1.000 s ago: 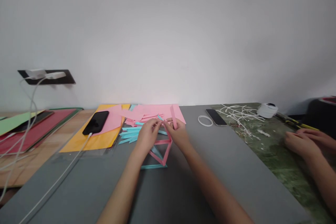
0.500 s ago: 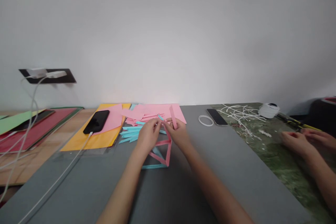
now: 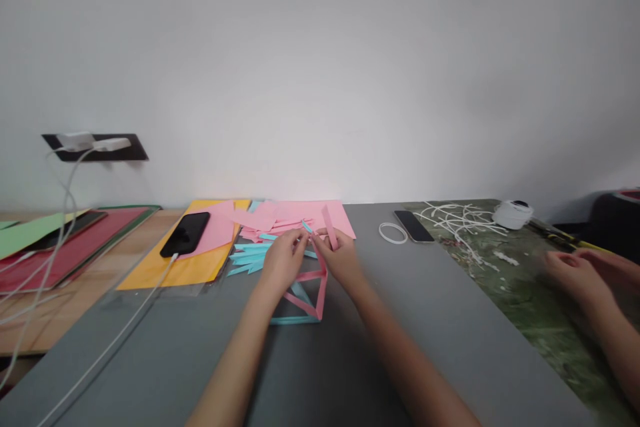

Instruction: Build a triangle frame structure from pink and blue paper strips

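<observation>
My left hand is closed in a pinch, fingertips at a small blue paper strip between my hands. My right hand pinches a pink paper strip, whose free end stands up above the fingers. From the hands a zigzag chain of folded pink and blue paper strips hangs down to the grey table. How the strips join at the fingertips is too small to make out. Left of my hands lie loose blue strips; cut pink strips lie behind them.
On the left, a black phone with a white cable rests on pink and yellow paper. To the right are a white ring, another phone, white cords and a white spool. A co-worker's hands are at far right.
My hands keep almost the same pinch on the strips. The whole view has shifted slightly. The co-worker's hands have moved a little to the right.
</observation>
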A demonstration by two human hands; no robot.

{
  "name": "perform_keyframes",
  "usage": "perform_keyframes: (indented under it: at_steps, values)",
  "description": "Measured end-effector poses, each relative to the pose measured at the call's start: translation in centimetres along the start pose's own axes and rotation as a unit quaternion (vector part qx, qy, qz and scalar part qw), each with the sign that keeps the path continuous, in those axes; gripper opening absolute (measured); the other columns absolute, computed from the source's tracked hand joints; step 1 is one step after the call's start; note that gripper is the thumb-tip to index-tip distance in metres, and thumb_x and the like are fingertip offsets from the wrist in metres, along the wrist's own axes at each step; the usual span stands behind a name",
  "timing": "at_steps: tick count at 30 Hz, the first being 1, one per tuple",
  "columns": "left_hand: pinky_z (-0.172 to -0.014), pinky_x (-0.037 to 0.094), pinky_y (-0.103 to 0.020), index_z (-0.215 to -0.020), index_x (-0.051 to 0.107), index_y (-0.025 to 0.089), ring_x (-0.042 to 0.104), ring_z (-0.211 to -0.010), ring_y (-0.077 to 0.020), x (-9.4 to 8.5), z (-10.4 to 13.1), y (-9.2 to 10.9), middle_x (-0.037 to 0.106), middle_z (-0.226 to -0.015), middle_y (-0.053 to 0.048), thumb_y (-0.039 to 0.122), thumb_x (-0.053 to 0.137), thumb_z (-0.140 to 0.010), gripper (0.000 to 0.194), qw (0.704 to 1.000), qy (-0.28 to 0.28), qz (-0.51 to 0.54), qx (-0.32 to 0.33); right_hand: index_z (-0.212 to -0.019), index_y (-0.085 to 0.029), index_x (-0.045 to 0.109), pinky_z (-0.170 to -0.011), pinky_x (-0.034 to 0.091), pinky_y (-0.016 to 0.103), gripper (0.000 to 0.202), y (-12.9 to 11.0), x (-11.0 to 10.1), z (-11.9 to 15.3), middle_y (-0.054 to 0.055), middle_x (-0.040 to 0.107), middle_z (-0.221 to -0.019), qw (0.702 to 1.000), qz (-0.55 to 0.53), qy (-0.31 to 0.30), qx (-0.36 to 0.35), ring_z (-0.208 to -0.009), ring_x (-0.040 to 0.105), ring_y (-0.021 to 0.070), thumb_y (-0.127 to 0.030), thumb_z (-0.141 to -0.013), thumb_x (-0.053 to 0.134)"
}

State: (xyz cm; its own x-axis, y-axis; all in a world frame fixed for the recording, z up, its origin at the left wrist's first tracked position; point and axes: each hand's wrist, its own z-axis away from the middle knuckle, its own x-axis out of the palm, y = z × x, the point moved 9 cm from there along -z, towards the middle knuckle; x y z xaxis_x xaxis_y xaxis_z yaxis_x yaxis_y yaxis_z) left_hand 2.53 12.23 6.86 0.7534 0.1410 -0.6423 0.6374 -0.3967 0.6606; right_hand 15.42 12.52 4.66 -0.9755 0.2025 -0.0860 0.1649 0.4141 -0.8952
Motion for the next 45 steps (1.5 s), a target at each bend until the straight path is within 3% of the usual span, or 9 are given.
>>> perform_keyframes:
  at_steps: [7,16,30,40,45]
  values:
    - [-0.075,0.045,-0.03,-0.089,0.063,0.019,0.06,-0.085,-0.0195,-0.1,0.2,0.3,0.067,-0.093,-0.007,0.03,0.04,-0.085,0.026,0.999,0.002,-0.028,0.016,-0.073,-0.017,0.063,-0.046,0.036,0.021,0.017,-0.1,0.2,0.0,-0.006,0.046,-0.048,1.0,-0.004,-0.003,-0.011,-0.044,0.042,0.0093,-0.033,-0.071,0.059]
    - [-0.074,0.043,-0.029,-0.088,0.062,0.018,0.059,-0.085,-0.0184,0.0,0.2,0.8,0.066,-0.093,-0.007,0.027,0.038,-0.087,0.026,0.996,0.002,-0.088,0.019,-0.078,-0.016,0.067,-0.048,0.037,0.021,0.021,-0.8,0.0,0.2,-0.002,0.054,-0.053,0.999,0.043,-0.006,-0.021,-0.048,0.046,0.0104,-0.033,-0.072,0.056]
    - [-0.065,0.039,-0.026,-0.086,0.06,0.018,0.059,-0.075,-0.0165,0.0,0.6,2.2,0.065,-0.085,-0.005,0.026,0.039,-0.087,0.023,0.986,0.003,-0.152,0.069,-0.072,-0.014,0.066,-0.044,0.027,0.021,0.019,-0.7,-0.3,0.4,-0.008,0.03,-0.046,0.996,0.075,0.033,-0.038,-0.044,0.029,0.0075,-0.031,-0.072,0.057]
    - [-0.062,0.036,-0.026,-0.079,0.059,0.018,0.058,-0.072,-0.0166,0.1,0.4,2.5,0.064,-0.08,-0.005,0.024,0.04,-0.087,0.022,0.973,0.017,-0.212,0.087,-0.062,-0.015,0.064,-0.047,0.034,0.02,0.023,-1.6,0.0,0.8,-0.003,0.051,-0.049,0.986,0.138,0.041,-0.086,-0.046,0.039,0.0084,-0.03,-0.074,0.051]
    - [-0.062,0.036,-0.027,-0.081,0.059,0.018,0.058,-0.073,-0.0178,0.0,0.4,2.4,0.064,-0.082,-0.006,0.024,0.04,-0.086,0.021,0.969,0.02,-0.232,0.081,-0.063,-0.015,0.065,-0.048,0.035,0.02,0.025,-1.6,0.4,0.8,-0.002,0.052,-0.05,0.989,0.11,0.023,-0.091,-0.047,0.041,0.0089,-0.03,-0.075,0.05]
